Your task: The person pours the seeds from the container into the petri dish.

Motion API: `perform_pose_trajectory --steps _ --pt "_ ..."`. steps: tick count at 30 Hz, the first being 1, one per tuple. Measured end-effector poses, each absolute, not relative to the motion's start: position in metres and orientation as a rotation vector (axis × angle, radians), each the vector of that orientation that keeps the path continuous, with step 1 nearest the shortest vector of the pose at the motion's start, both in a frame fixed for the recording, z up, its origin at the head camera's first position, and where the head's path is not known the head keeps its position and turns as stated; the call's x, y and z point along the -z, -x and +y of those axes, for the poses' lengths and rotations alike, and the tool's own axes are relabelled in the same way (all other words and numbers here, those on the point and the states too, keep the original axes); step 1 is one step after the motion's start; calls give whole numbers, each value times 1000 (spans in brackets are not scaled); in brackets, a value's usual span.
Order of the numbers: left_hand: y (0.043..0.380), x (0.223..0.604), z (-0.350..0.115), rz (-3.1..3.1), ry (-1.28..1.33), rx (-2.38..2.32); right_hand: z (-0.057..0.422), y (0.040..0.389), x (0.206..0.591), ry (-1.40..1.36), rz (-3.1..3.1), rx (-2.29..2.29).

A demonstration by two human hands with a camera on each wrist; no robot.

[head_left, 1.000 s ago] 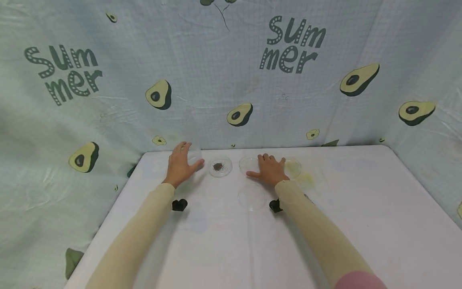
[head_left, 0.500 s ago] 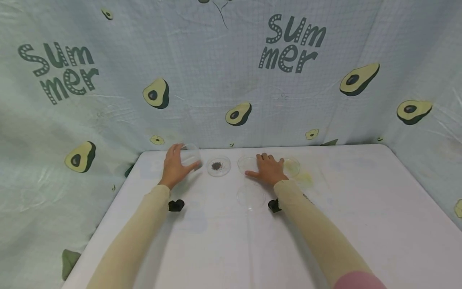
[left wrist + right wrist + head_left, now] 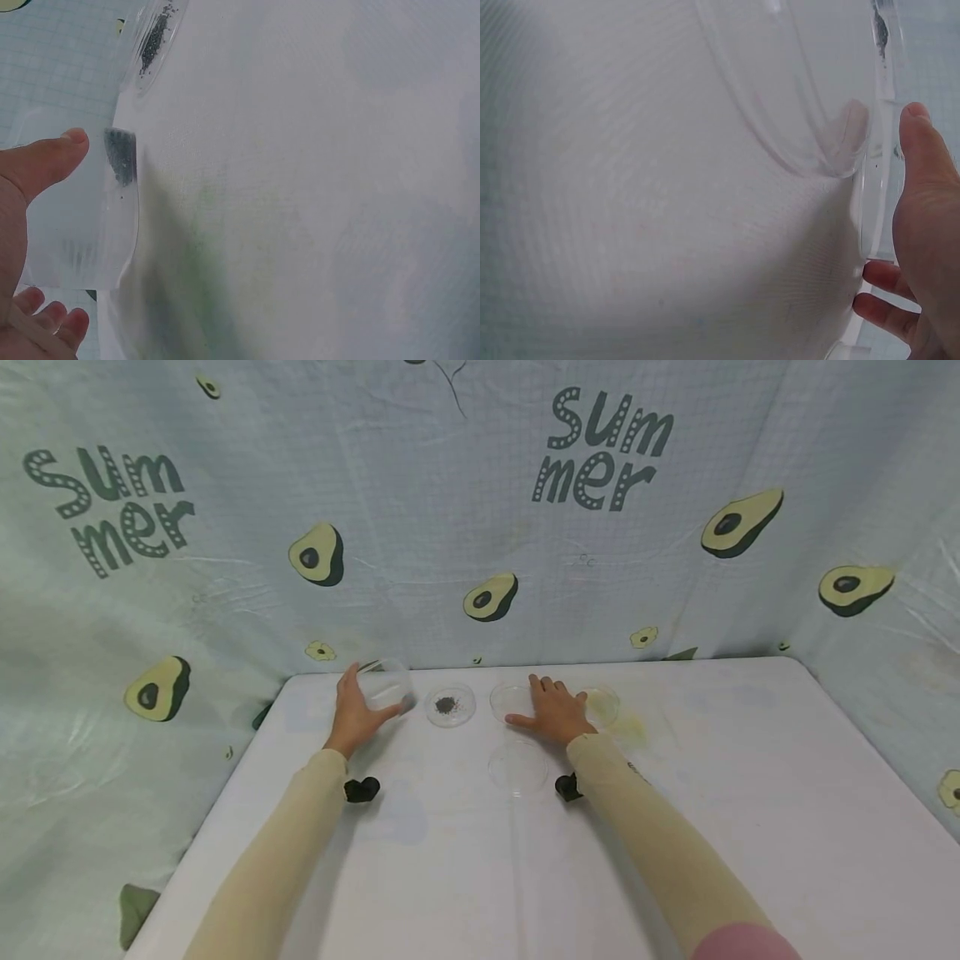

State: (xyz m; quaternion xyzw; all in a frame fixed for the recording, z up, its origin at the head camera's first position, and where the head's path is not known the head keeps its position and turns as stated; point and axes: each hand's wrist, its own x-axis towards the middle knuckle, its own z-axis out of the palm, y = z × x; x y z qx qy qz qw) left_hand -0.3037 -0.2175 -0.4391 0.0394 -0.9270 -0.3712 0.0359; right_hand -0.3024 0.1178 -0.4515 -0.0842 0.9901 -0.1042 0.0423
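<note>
My left hand (image 3: 356, 714) grips a clear plastic cup (image 3: 384, 685) at the table's back left, thumb on one side and fingers on the other. In the left wrist view, dark granules (image 3: 121, 156) are gathered in one bottom corner of the cup. Just right of it, a clear petri dish (image 3: 450, 706) bears a small heap of similar dark granules (image 3: 446, 704). Fingers spread, my right hand (image 3: 557, 714) rests between a clear round dish (image 3: 508, 700) and another dish with something pale yellow (image 3: 603, 704). The right wrist view shows two fingertips (image 3: 870, 304) low by a clear rim.
Nearer the front lies another clear round dish or lid (image 3: 517, 767), hard to see against the white table (image 3: 465, 877). A yellowish stain (image 3: 630, 727) marks the tabletop right of the right hand. A printed cloth (image 3: 420, 527) hangs along the back and sides.
My left hand has shifted slightly left and down with the cup, whose outline now shows more fully. The right hand stays in place over the dishes. The head view has turned slightly right.
</note>
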Motion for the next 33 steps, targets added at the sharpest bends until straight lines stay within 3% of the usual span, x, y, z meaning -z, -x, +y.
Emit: perform_pose_trajectory --steps 33 --pt "303 434 -207 -2724 13 1171 121 303 454 299 3042 308"
